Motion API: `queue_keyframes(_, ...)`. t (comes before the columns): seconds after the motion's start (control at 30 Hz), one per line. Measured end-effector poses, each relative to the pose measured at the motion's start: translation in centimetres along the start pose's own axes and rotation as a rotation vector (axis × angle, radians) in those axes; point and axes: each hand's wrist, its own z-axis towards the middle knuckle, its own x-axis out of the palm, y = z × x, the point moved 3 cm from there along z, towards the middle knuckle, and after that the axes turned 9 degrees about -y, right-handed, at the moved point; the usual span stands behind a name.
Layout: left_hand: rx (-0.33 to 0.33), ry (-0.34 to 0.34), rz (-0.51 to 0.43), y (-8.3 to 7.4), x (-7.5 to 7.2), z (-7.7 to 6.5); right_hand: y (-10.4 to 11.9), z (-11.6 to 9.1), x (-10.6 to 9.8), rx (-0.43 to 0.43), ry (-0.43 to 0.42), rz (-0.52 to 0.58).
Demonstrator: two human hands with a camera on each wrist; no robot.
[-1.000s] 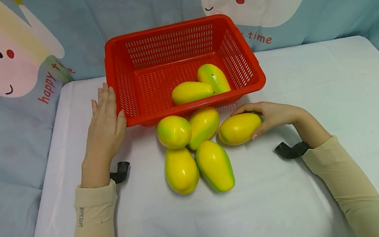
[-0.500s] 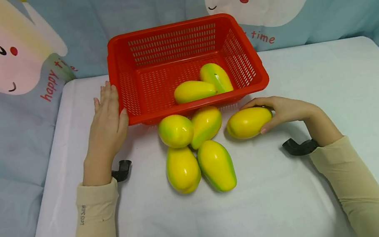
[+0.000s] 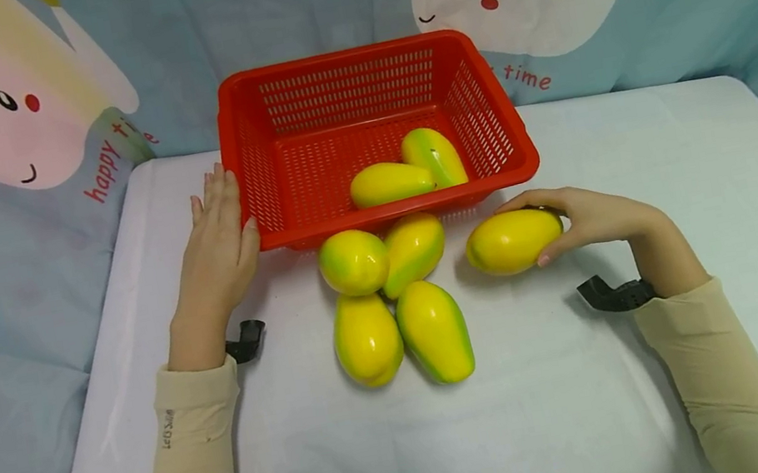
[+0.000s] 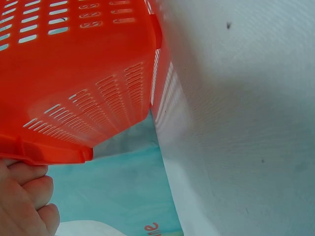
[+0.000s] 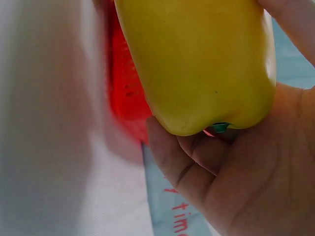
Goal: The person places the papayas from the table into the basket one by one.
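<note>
My right hand [image 3: 592, 214] grips a glossy yellow mango [image 3: 513, 242] by its right end, thumb on the near side and fingers on the far side. In the right wrist view the mango [image 5: 202, 59] shows a small green stem tip close to the palm. My left hand [image 3: 216, 244] lies with straight fingers along the left side of the red basket [image 3: 386, 216]. The left wrist view has those fingers [image 4: 37, 189] touching the basket's rim. Several yellow-green mangoes, among them a front one [image 3: 434, 332], sit grouped before the basket, left of the held mango.
Two mangoes, one lying sideways [image 3: 388, 182] and one more upright [image 3: 433, 157], are inside the basket at its front right. A white cloth [image 3: 359, 468] covers the table. Behind it hangs a blue printed curtain [image 3: 308, 4].
My right hand has drawn the mango to the right, away from the group, leaving a gap between them. The left hand stays at the basket; the head view has shifted slightly.
</note>
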Motion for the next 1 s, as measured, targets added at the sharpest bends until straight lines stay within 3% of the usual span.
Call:
queue_keyframes(0.3,-0.003,-0.001,0.006,0.0,0.0,0.0,1.1,-0.6,-0.2,-0.069,-0.018,-0.057)
queue_keyframes(0.7,-0.004,0.001,0.001,0.0,0.1,-0.1,2.6,-0.9,-0.3,-0.17,-0.113,-0.016)
queue_keyframes(1.0,-0.001,0.004,-0.004,-0.1,0.0,0.0,3.6,-1.0,-0.1,-0.249,-0.134,0.011)
